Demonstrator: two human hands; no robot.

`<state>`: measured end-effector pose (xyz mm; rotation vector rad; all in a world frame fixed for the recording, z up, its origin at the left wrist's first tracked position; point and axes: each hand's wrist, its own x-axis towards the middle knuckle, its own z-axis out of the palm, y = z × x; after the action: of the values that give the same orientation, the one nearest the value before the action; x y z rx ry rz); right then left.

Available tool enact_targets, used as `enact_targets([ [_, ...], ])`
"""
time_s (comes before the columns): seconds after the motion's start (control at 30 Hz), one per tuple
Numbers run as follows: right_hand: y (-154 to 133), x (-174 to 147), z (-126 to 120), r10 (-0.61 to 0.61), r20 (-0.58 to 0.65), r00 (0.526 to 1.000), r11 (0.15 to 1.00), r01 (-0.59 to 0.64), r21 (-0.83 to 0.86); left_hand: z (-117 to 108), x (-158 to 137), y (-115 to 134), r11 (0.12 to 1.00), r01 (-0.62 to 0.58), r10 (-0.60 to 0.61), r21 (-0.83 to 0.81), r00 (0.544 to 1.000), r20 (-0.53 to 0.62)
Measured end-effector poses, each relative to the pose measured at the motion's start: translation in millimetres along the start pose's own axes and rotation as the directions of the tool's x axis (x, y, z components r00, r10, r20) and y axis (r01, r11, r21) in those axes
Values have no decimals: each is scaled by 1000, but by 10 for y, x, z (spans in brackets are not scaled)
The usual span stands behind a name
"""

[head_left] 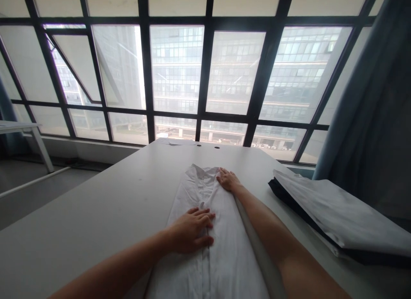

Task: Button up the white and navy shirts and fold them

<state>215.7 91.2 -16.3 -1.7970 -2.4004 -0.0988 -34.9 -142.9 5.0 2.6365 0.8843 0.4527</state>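
A white button-up shirt [221, 247] lies on the white table [105, 213], folded into a long narrow strip with its collar at the far end. My left hand [192, 229] rests flat on the middle of the shirt, fingers spread toward the button line. My right hand [227, 179] lies palm down at the far end, beside the collar, on the shirt's right shoulder. Neither hand grips anything. My right forearm runs along the shirt's right edge.
A stack of folded white and dark garments [340, 217] sits at the table's right edge. Large windows [205, 76] and a grey-blue curtain [375, 110] stand behind. Another white table [22, 130] is at far left.
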Motion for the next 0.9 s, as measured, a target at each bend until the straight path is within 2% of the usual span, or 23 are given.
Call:
enact_targets([
  [0.23, -61, 65, -96, -8, 38, 999, 1000, 9, -9, 3, 8, 29, 1000, 14, -14, 8, 1000, -10],
  [0.47, 13, 274, -182, 75, -57, 996, 997, -75, 0, 26, 32, -11, 999, 26, -27, -35, 1000, -15],
  [0.63, -44, 238, -168, 162, -123, 979, 987, -159, 31, 34, 28, -15, 999, 24, -25, -46, 999, -27],
  [0.7, -122, 141, -177, 172, -117, 978, 985, -167, 50, -19, 73, -117, 999, 34, -37, -38, 995, -88],
  [0.77, -211, 0, -192, 162, -81, 984, 985, -157, 67, -129, 184, -328, 997, 75, -71, 18, 983, -172],
  [0.83, -286, -159, -202, 128, 3, 992, 989, -128, 74, -270, 363, -633, 978, 162, -131, 134, 968, -213],
  [0.9, -327, -297, -196, 91, 92, 992, 992, -98, 77, -394, 582, -979, 935, 287, -251, 208, 951, -182],
])
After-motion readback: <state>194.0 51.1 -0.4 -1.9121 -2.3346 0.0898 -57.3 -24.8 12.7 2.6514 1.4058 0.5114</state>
